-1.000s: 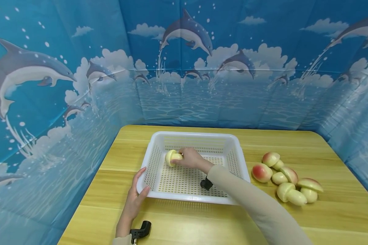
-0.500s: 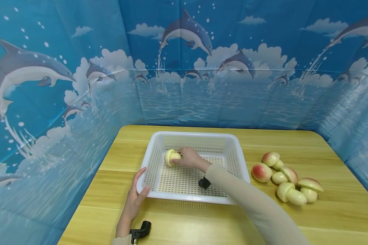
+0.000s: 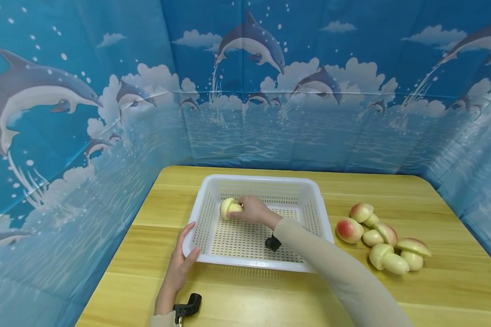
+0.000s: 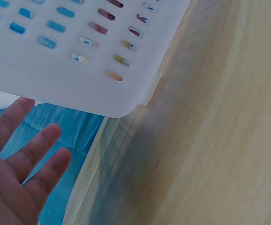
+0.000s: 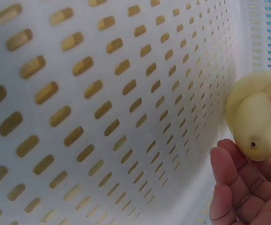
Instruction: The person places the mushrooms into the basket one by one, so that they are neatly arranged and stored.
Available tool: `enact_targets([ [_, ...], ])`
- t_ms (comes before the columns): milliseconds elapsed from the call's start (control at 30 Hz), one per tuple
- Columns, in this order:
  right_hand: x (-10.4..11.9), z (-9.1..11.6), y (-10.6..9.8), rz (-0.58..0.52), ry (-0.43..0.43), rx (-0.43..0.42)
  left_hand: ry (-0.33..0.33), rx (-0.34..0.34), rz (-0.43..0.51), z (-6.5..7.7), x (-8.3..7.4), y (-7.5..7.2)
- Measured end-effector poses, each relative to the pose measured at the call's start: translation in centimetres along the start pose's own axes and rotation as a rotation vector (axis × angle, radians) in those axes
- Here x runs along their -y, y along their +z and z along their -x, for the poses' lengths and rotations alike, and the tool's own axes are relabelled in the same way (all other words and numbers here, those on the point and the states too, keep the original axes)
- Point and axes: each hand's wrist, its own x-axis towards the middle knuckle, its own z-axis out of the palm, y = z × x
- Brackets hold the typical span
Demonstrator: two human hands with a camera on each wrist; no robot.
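A white slotted plastic basket (image 3: 249, 263) sits on the wooden table. My left hand (image 3: 178, 268) spans its near left corner, with the thumb and a finger on the rim. In the left wrist view, that hand's other fingers (image 4: 39, 145) are straight and spread beside the basket's side. My right hand (image 3: 253, 210) reaches inside the basket and grips a pale yellow mushroom (image 3: 227, 208) by its stem, near the left wall. In the right wrist view the mushroom (image 5: 257, 117) shows a dark spot on its stem end, with fingers curled under it and the thumb on top.
To the right of the basket, several mushrooms (image 3: 382, 263) lie in a loose group on the table (image 3: 446, 290), some with red-tinted caps. A blue dolphin-print curtain (image 3: 245, 136) stands behind and beside the table. Both wrists wear black mounts (image 3: 188, 307).
My right hand has shifted very slightly to the left with the mushroom. The left hand stays at the basket's corner, and the basket has not moved.
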Motion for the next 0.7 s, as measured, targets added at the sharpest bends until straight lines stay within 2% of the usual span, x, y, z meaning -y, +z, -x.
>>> enact_targets([
  [367,-0.03,-0.12,-0.11,0.089,0.004,0.019,-0.010,-0.027,0.006,-0.09,-0.25,0.17],
  [700,-0.16,-0.15,0.12,0.103,-0.016,0.021,-0.020,-0.032,0.006,-0.02,-0.23,0.16],
])
